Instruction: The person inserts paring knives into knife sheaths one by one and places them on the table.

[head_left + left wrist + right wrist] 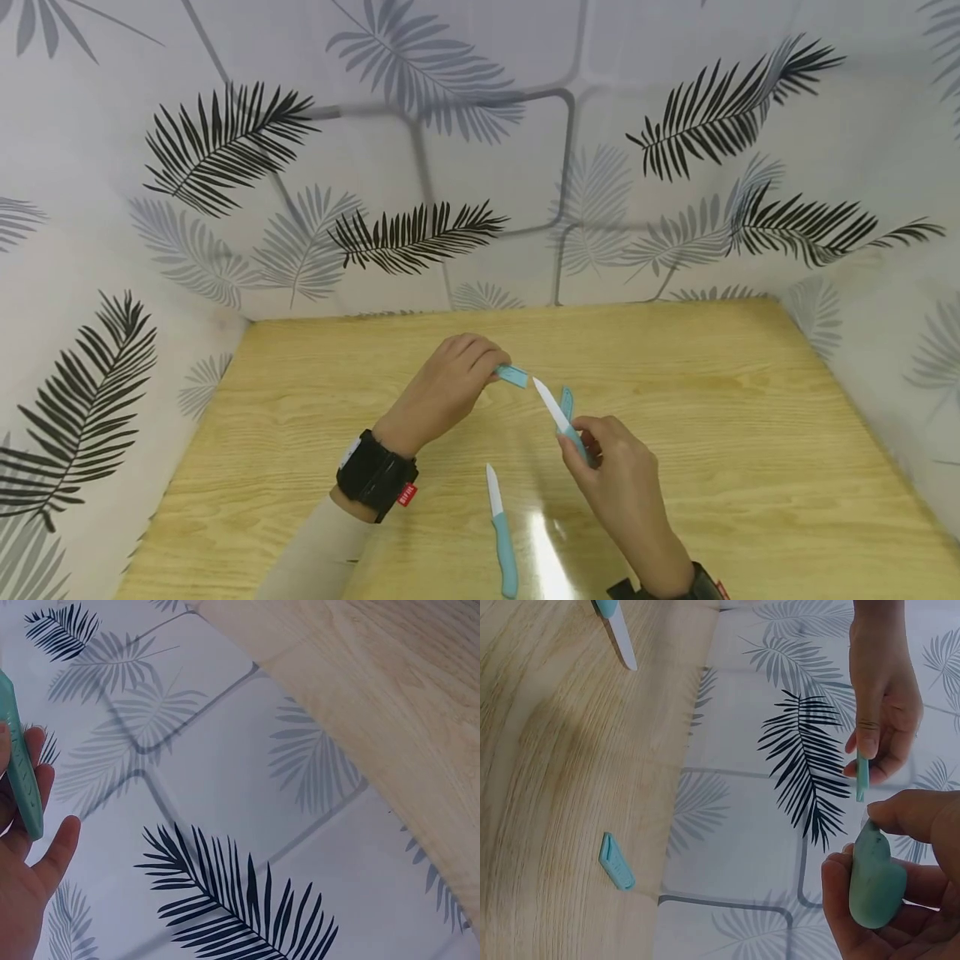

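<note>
Knife with white blade and turquoise handle (555, 409), gripped by the right hand (622, 475), slants above the wood-grain tabletop (300, 392), tip pointing far-left, near the flat turquoise sheath (513, 376) the left hand (448, 383) pinches.

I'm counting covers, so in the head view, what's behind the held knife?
Behind the knife in the right hand, a blue cover lies on the table. Its far end shows; the knife hides part of the rest from this view.
</note>
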Tool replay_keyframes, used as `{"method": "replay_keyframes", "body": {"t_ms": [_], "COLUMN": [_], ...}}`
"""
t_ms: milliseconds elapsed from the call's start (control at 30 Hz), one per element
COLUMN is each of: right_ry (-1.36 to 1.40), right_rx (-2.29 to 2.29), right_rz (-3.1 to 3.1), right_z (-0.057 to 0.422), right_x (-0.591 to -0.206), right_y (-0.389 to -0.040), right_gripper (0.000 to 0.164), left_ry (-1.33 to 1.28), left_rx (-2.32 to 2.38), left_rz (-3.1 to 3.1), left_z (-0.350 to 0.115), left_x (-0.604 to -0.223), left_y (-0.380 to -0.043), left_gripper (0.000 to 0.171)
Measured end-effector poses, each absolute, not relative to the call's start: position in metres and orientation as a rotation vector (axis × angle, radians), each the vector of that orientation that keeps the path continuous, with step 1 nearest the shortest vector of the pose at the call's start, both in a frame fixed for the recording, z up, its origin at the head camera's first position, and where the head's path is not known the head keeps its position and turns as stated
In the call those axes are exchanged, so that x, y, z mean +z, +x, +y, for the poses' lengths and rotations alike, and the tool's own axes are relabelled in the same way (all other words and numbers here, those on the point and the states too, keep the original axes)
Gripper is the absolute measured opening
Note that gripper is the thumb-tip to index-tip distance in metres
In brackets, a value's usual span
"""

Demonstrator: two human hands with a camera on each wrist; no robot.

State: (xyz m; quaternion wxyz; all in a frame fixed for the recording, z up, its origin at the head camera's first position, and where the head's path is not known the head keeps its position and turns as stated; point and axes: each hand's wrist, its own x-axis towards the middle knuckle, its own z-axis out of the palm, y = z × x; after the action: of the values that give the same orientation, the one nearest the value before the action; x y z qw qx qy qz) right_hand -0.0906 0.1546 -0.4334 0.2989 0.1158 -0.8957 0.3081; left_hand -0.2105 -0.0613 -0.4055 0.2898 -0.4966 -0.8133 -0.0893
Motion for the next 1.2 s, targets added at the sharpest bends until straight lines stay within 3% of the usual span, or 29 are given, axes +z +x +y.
{"method": "replay_keyframes", "body": {"t_ms": [1200], "right_ry": [0.328], "right_rx": [0.79], "right_rz": [-2.391], "right_z": [0.158], "right_x": [-0.437], "right_y": [-0.086], "right_gripper": [0.021], "left_ry": [-1.375], "left_rx": [-0.302], "left_rz": [-2.149], "left_z": [-0.059], "left_x": [-0.395], "left_y": [-0.199], "left_gripper": [0.019]}}
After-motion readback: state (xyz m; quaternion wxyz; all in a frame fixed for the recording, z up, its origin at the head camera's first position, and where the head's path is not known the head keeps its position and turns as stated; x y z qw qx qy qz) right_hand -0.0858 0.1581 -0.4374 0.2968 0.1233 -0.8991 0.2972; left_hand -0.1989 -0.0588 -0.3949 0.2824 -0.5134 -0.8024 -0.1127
